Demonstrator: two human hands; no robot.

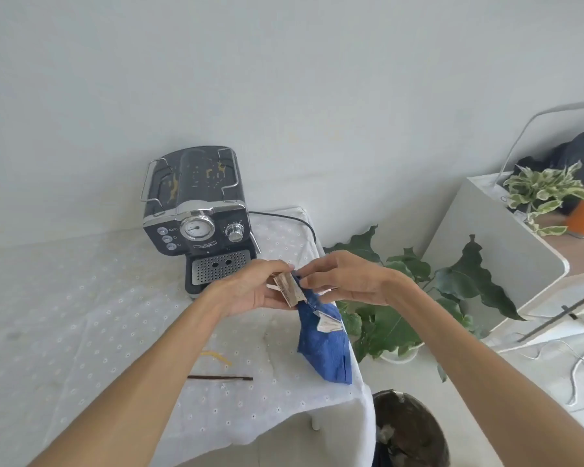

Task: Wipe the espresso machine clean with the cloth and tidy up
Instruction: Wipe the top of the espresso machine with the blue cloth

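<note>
I see both hands raised over the table edge, left hand fingers pinched on a brown wrapper, right hand fingertips pinching the blue cloth top, cloth hanging below, machine just behind, bin beneath

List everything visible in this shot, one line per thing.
espresso machine: one, dark with chrome trim, yellow smears on top, back of table
tablecloth: one, white eyelet, covering table
cloth: one, blue, hanging from both hands
paper scraps: a few, brownish-white, held with cloth
yellow strip: one, on tablecloth
dark stick: one, on tablecloth
bin: one, dark, on floor by table corner
leafy plants: two, green, right
cabinet: one, white, right
left hand: grip on scraps
right hand: grip on cloth
</note>
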